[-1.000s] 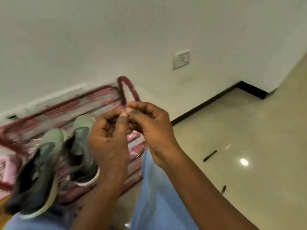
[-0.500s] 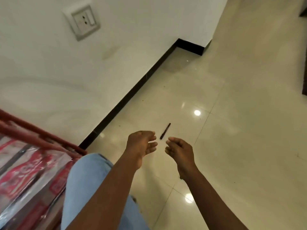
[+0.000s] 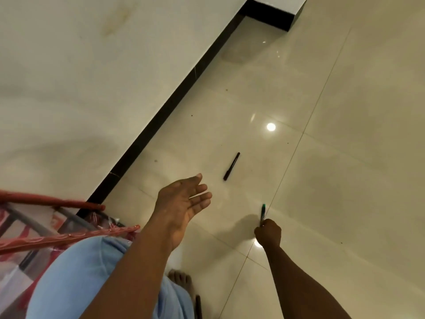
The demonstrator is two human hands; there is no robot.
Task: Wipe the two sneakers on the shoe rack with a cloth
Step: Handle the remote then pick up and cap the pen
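The red shoe rack (image 3: 53, 236) with its clear plastic wrap shows only as a corner at the lower left. The two sneakers and any cloth are out of view. My left hand (image 3: 184, 201) hovers over the floor, palm up, fingers straight and holding nothing. My right hand (image 3: 268, 233) is low near the tiles, its fingers curled round a green pen (image 3: 262, 210) that sticks out above the fist.
A black pen (image 3: 231, 166) lies on the glossy beige floor tiles beyond my left hand. A black skirting (image 3: 161, 116) runs along the white wall. My knee in light blue trousers (image 3: 92, 277) and a bare foot (image 3: 181, 282) fill the bottom.
The view has swung right, away from the rack and sneakers, toward the floor. My hands parted; the right hand dropped to the tiles and closed on a green pen.
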